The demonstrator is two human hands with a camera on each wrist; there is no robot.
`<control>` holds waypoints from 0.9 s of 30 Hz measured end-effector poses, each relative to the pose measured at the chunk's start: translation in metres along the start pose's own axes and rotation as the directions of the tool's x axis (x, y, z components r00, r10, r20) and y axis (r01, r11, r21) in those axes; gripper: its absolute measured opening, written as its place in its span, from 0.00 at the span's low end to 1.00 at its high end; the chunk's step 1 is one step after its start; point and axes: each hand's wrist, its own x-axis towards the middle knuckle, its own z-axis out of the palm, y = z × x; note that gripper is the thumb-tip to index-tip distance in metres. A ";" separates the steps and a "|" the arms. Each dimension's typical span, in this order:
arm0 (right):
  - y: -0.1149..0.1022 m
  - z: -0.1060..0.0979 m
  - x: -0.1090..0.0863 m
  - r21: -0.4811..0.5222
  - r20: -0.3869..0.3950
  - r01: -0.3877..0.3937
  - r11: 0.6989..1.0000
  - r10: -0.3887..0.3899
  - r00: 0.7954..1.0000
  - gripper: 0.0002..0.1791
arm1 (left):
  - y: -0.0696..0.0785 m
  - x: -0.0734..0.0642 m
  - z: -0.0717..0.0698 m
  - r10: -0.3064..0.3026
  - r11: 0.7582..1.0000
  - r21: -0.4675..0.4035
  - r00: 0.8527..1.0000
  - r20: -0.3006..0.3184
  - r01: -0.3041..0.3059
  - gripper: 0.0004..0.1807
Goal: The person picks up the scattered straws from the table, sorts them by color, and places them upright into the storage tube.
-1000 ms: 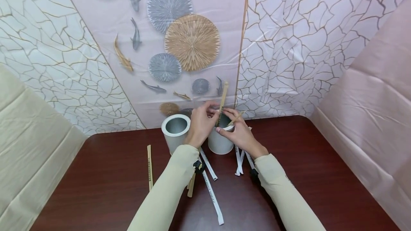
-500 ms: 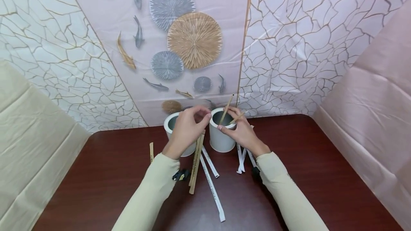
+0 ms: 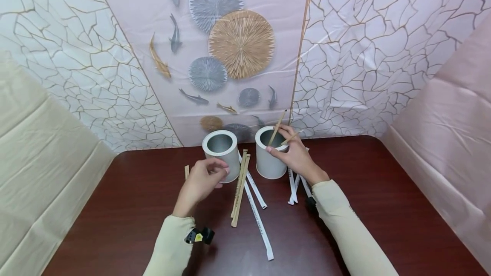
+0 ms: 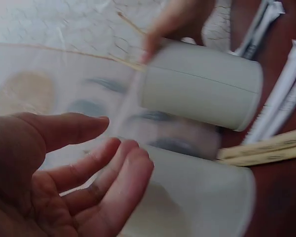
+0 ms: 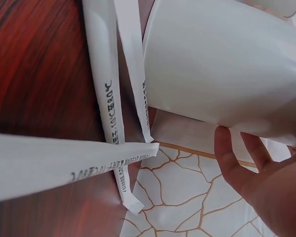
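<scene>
Near the back edge of the surface (image 3: 126, 216), the fingers of the right hand (image 3: 301, 156) grip the right can (image 3: 270, 164); two straws (image 3: 278, 127) lean out of it. The left hand (image 3: 199, 183), fingers parted, hangs before the left can (image 3: 231, 163). Loose straws (image 3: 258, 220) stretch forward from between the cans.

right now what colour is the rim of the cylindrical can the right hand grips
The rim is white on the pale grey cylindrical can; head view shows it best.
</scene>
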 end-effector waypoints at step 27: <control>0.002 0.000 -0.001 0.001 0.006 -0.007 1.000 0.007 1.000 0.41 | -0.047 0.006 0.060 -0.208 0.925 0.318 0.977 -0.036 0.209 0.09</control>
